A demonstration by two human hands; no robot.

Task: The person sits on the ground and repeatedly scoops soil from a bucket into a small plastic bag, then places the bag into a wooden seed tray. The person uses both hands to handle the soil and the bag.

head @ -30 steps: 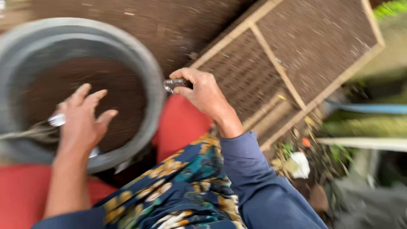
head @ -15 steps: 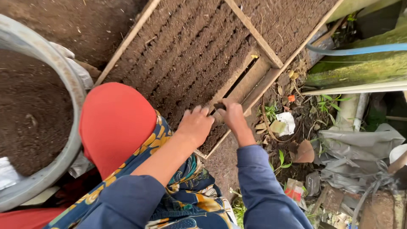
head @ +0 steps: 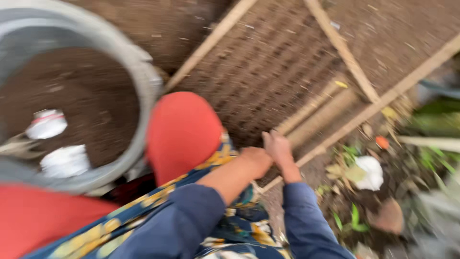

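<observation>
A wooden-framed tray (head: 306, 62) lies flat on the ground, set at a slant, filled with dark soil raked into ridged rows. Pale slats cross it, and both hands meet at its near edge.

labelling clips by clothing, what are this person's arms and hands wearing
Both arms wear plain dark blue long sleeves. The left sleeve is pushed up, leaving the forearm bare; the right sleeve ends at the wrist. The left hand and right hand are bare: no gloves, and the blur hides any ring or watch.
</observation>
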